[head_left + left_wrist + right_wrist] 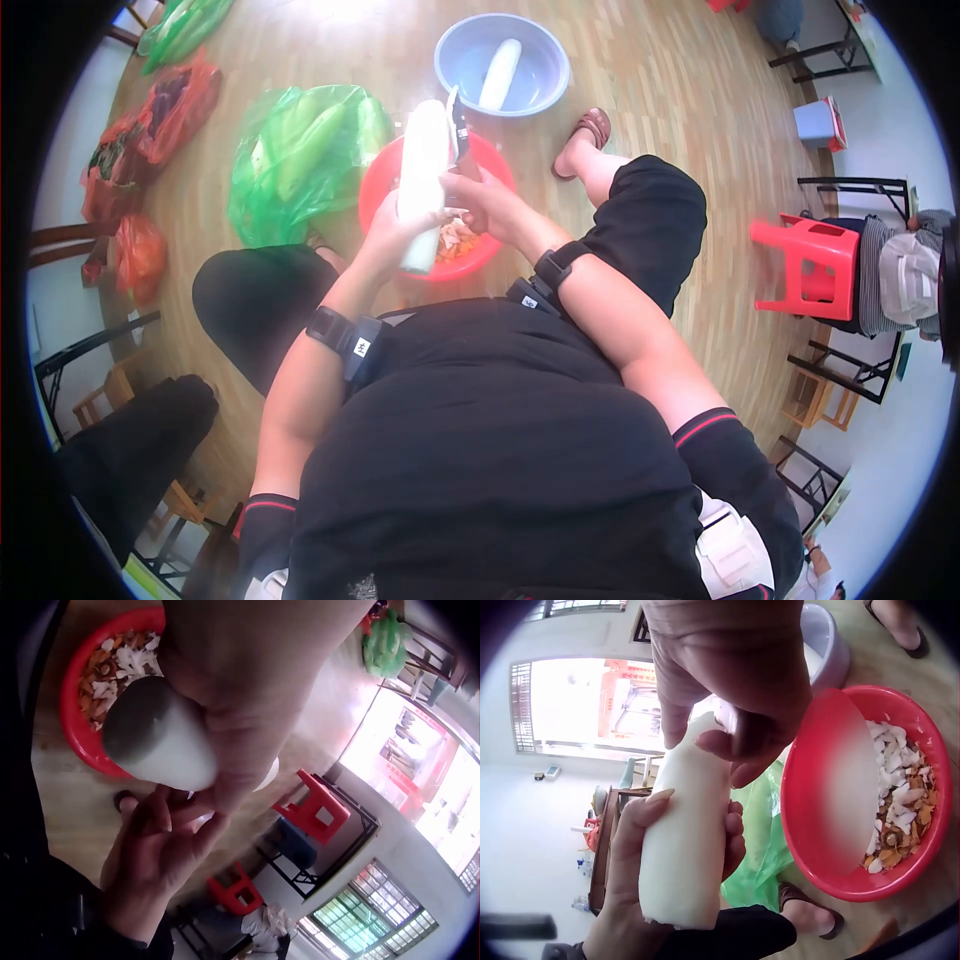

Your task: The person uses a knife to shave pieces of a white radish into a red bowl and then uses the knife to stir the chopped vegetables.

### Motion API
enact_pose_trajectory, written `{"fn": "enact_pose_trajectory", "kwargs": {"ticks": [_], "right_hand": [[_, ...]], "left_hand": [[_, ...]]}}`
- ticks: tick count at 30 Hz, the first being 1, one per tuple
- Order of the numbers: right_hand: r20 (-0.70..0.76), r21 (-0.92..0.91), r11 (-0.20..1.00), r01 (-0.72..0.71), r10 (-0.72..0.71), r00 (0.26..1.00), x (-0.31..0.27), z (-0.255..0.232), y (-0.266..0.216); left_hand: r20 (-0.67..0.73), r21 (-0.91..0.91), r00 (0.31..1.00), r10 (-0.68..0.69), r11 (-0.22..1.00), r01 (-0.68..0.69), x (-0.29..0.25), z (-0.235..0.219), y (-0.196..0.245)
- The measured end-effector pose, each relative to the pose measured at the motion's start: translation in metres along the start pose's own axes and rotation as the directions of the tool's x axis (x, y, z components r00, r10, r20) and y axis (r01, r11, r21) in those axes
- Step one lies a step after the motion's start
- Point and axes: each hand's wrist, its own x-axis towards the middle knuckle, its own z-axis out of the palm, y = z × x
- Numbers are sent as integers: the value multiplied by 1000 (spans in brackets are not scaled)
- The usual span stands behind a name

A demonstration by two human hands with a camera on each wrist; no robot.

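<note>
A peeled white radish [424,150] is held up lengthwise over the red basin [374,190]. My left hand [396,228] grips its lower part, thumb on one side and fingers wrapped round the other, as the right wrist view shows. My right hand [486,205] is beside the radish and grips a dark peeler [460,128], whose end points away from me; its fingers hide most of the handle. In the left wrist view the blunt near end of the radish faces the camera. White and orange-brown peelings [896,799] lie in the red basin.
Beyond the red basin stands a blue-grey basin [450,85] with another white radish [501,75] in it. A green plastic bag [250,190] of long pale-green vegetables lies left. Red bags [180,110] line the far left; a red stool [815,265] stands right.
</note>
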Motion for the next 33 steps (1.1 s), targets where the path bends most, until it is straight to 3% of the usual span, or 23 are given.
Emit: {"fn": "enact_pose_trajectory", "kwargs": {"ticks": [6, 12, 20, 23, 24, 26, 28, 30, 31, 32, 33], "right_hand": [[93, 98, 994, 46, -55, 994, -5, 2, -4], [78, 103, 990, 101, -109, 991, -28, 13, -19], [2, 32, 953, 303, -303, 953, -45, 26, -52], [-42, 74, 931, 356, -354, 934, -60, 36, -69], [-42, 72, 928, 365, -363, 931, -65, 36, -76], [44, -39, 896, 442, -441, 897, -76, 37, -89], [83, -112, 827, 550, -544, 835, -87, 37, -96], [98, -361, 683, 635, -649, 754, -89, 35, -102], [56, -456, 700, 550, -594, 803, -83, 28, -101], [63, -457, 690, 562, -605, 794, -71, 23, -92], [67, -532, 622, 575, -646, 761, -61, 17, -84]], "left_hand": [[43, 86, 995, 94, 991, -98, 2, 6, 8], [103, 40, 984, 145, 988, -150, -5, 17, 23], [74, 164, 972, 225, 958, -235, -5, 24, 58], [115, -52, 947, 299, 954, -295, -7, 16, 58], [121, -51, 944, 306, 952, -302, -10, 13, 58], [269, -341, 921, 281, 922, -182, -16, 6, 59], [295, -340, 896, 333, 913, -227, -21, 6, 64], [283, -400, 925, 252, 908, -125, -21, 8, 77], [249, -399, 962, 115, 917, -7, -14, 5, 76], [252, -395, 959, 128, 919, -19, -3, -2, 65], [140, -316, 983, 116, 946, -67, 7, -6, 51]]}}
